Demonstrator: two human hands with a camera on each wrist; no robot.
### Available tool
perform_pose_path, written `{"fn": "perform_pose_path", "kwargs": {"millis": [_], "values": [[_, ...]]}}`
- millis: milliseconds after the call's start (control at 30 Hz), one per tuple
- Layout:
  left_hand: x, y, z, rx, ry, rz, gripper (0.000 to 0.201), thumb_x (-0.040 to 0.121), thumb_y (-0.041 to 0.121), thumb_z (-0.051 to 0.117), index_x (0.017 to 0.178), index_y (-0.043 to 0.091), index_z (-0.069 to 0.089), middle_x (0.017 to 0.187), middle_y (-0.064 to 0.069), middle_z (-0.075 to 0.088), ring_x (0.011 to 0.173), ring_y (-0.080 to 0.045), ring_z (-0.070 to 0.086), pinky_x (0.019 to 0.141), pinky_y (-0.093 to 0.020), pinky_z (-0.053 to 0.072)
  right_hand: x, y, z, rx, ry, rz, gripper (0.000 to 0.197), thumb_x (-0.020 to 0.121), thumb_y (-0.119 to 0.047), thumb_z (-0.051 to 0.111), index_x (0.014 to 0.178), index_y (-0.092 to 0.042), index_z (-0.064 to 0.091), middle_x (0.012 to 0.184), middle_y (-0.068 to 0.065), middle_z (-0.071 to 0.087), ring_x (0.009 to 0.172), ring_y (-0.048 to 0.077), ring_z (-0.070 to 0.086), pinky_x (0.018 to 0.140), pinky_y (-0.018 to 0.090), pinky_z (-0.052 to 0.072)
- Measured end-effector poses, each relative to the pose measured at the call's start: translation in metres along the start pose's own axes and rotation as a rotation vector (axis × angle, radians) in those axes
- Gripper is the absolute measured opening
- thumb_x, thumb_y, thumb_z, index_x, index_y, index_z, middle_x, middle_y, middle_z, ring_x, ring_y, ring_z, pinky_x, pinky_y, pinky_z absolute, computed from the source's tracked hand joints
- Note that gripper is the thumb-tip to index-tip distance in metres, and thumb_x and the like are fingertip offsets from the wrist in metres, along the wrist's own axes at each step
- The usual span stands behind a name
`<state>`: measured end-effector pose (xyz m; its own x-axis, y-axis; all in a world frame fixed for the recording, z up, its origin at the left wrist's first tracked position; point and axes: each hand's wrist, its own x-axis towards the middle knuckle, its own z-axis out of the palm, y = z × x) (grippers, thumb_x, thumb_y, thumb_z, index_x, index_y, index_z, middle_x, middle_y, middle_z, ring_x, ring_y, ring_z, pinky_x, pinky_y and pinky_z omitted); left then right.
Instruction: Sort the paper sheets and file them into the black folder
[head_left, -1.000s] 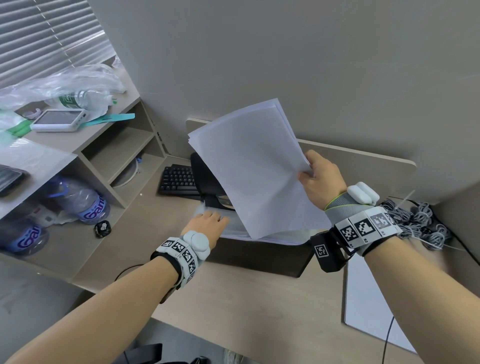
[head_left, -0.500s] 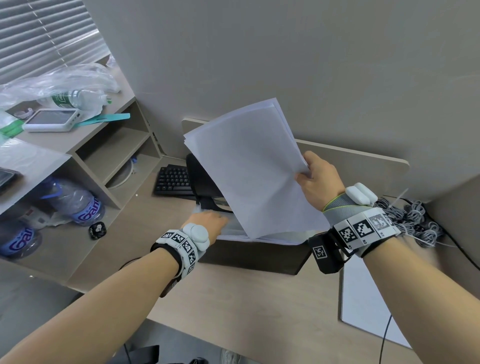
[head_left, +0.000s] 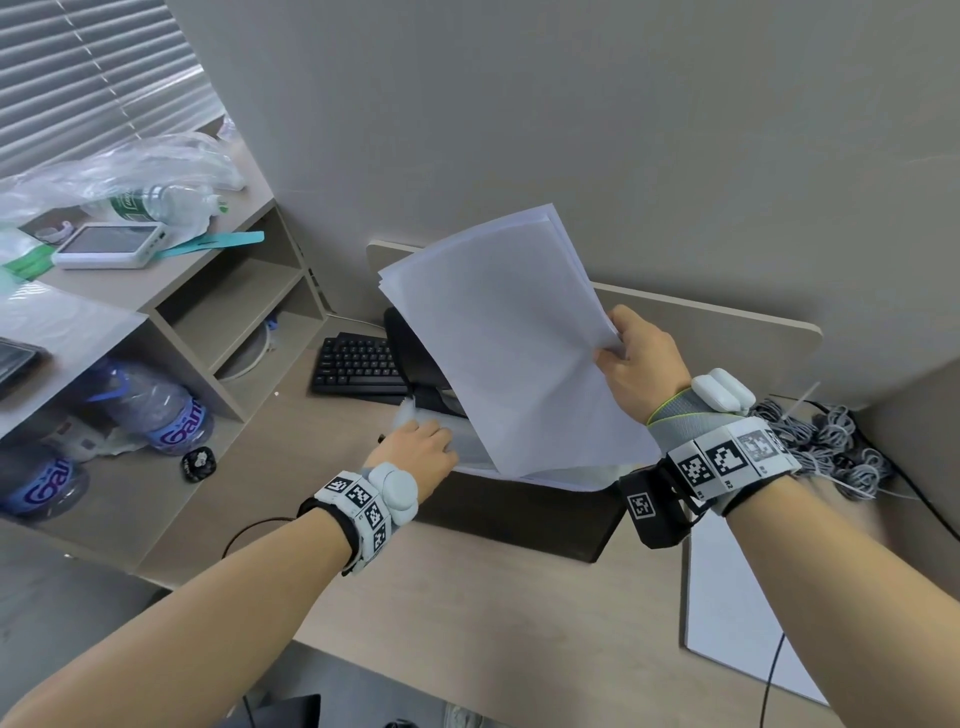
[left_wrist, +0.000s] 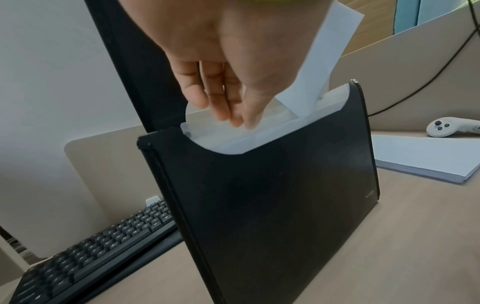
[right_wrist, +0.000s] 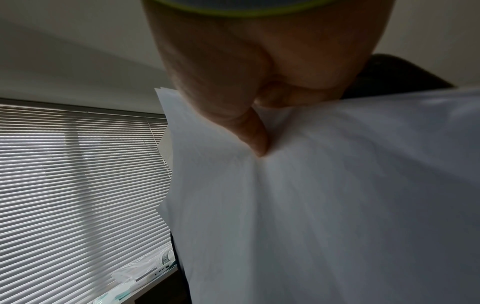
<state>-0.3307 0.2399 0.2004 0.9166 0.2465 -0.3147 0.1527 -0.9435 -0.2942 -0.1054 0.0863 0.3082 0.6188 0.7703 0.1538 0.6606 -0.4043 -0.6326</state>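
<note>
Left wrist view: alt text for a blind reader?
The left hand reaches down, straight fingertips on the translucent dividers in the open top of a standing black folder, where paper sheets enter. A keyboard lies left, a paper stack and white controller right.

Folder (left_wrist: 272, 205) plain black; paper sheets (head_left: 509, 338) plain white. Keyboard (head_left: 358, 364) black on pale beige bench (head_left: 493, 597). Wristbands (head_left: 722, 460) carry black-and-white square codes; strap (head_left: 218, 243) teal, cables (head_left: 831, 447) grey.

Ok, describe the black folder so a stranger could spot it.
On the beige desk, right beside the black keyboard, the black folder stands upright. Unlike anything nearby, its open top shows pale dividers, where the left hand touches them.
</note>
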Motion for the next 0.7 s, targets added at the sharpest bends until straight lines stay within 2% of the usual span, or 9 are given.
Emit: {"fn": "perform_pose_path", "kwargs": {"millis": [133,300,400,467,533,600,700], "values": [[-0.001,0.002,-0.002,-0.006,0.032,0.037,0.023,0.084,0.009,0.054,0.105,0.016,0.06,0.114,-0.007,0.051,0.106,-0.028,0.046,0.083,-0.034,0.038,0.003,0.002,0.001,-0.003,0.008,0.011,0.013,0.086,-0.006,0.048,0.083,-0.016,0.041,0.067,0.008,0.052,0.065,0.033,0.045,0.058,0.038,0.041],[-0.002,0.01,0.003,-0.011,0.036,0.066,0.026,0.083,0.01,0.055,0.109,0.015,0.056,0.114,-0.007,0.051,0.104,-0.028,0.048,0.082,-0.035,0.04,0.006,0.002,0.001,-0.005,0.013,0.015,0.012,0.085,-0.006,0.048,0.083,-0.017,0.042,0.07,0.01,0.054,0.068,0.036,0.047,0.061,0.04,0.044],[0.0,0.014,0.004,-0.062,0.038,0.064,0.021,0.092,0.02,0.052,0.112,0.015,0.053,0.117,-0.007,0.052,0.107,-0.027,0.048,0.084,-0.035,0.039,0.007,0.001,0.002,-0.006,0.005,0.012,0.012,0.085,-0.006,0.048,0.082,-0.016,0.042,0.07,0.01,0.054,0.067,0.035,0.047,0.06,0.04,0.043],[0.003,0.018,0.003,-0.188,-0.037,0.041,0.023,0.097,0.028,0.05,0.114,0.013,0.05,0.118,-0.007,0.055,0.107,-0.028,0.052,0.085,-0.036,0.042,0.008,0.0,0.003,-0.007,0.0,0.011,0.021,0.085,-0.006,0.048,0.075,-0.021,0.037,0.064,0.004,0.048,0.062,0.031,0.041,0.056,0.037,0.038],[0.007,0.023,0.002,-0.314,-0.139,-0.014,0.027,0.096,0.033,0.052,0.112,0.012,0.046,0.114,-0.009,0.059,0.1,-0.03,0.058,0.078,-0.039,0.048,0.009,-0.002,0.004,-0.008,-0.003,0.009,0.026,0.085,-0.006,0.048,0.072,-0.022,0.034,0.062,0.002,0.046,0.06,0.029,0.039,0.055,0.037,0.037],[0.011,0.028,0.005,-0.378,-0.186,-0.065,0.035,0.095,0.039,0.054,0.113,0.011,0.044,0.112,-0.011,0.061,0.096,-0.032,0.061,0.073,-0.038,0.049,0.01,-0.004,0.003,-0.007,-0.005,0.002,0.019,0.085,-0.005,0.048,0.077,-0.019,0.037,0.066,0.006,0.049,0.063,0.032,0.041,0.058,0.04,0.041],[0.017,0.033,0.009,-0.422,-0.225,-0.069,0.048,0.092,0.046,0.055,0.126,0.015,0.043,0.118,-0.01,0.06,0.101,-0.033,0.061,0.076,-0.038,0.05,0.01,-0.004,0.002,0.001,-0.021,-0.001,0.007,0.085,-0.005,0.049,0.085,-0.011,0.044,0.074,0.012,0.056,0.069,0.036,0.047,0.061,0.041,0.043]]}}
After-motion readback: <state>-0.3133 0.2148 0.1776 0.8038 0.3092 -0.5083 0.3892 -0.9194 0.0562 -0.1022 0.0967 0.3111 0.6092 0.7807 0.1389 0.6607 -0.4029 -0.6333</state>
